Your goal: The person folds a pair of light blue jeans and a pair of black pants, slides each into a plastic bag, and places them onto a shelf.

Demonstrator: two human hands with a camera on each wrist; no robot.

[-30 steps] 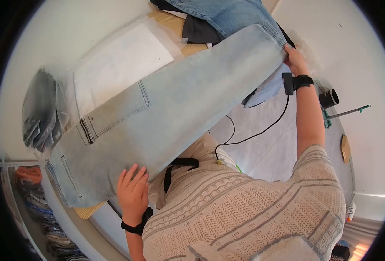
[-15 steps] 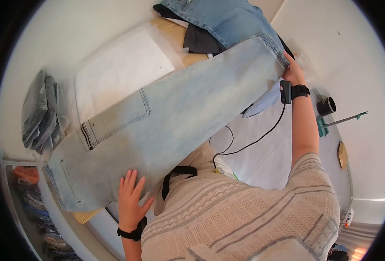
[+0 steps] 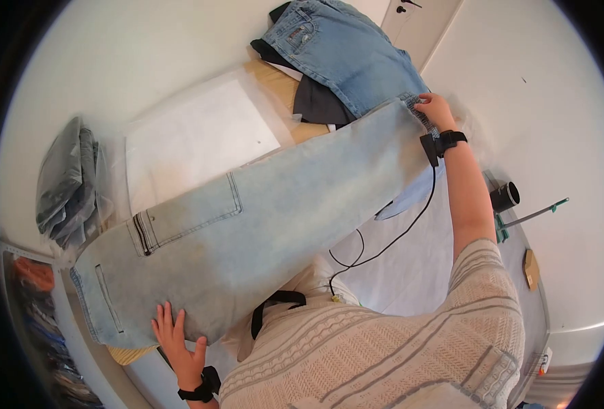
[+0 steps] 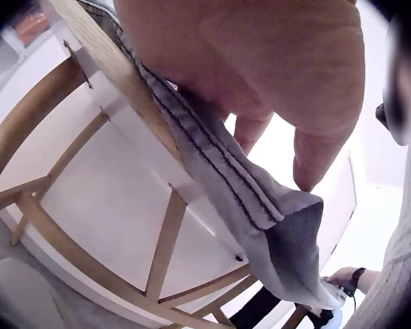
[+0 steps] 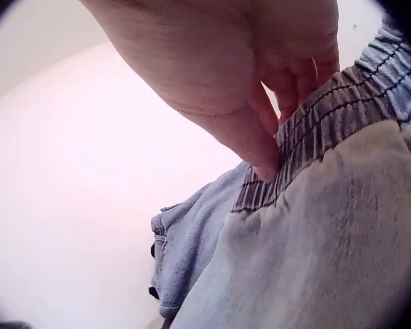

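Observation:
Light-blue faded jeans [image 3: 275, 218], folded lengthwise, stretch across the table, with a stitched pocket on the upper side. Their gathered elastic end [image 3: 411, 102] lies at the right. My right hand [image 3: 438, 112] pinches that end, and in the right wrist view the thumb [image 5: 257, 147] presses on the ribbed elastic band [image 5: 315, 130]. At the near left edge my left hand [image 3: 179, 344] rests on the denim with its fingers spread. Seen from below in the left wrist view, a double-stitched seam [image 4: 219, 171] hangs over the table edge [image 4: 116, 68] beneath that hand.
White sheeting in clear plastic [image 3: 200, 136] lies behind the jeans. More blue jeans [image 3: 350, 54] and a dark garment [image 3: 319, 101] are piled at the back. Bagged grey clothing [image 3: 70, 180] stands at left, above a shelf of packed garments [image 3: 50, 327]. A black cable [image 3: 404, 232] hangs from the right wrist.
My left hand has slid left along the near edge, its fingers spreading wider. The right hand has shifted left and turned over the elastic end. The head view has tilted, lowering the table in it.

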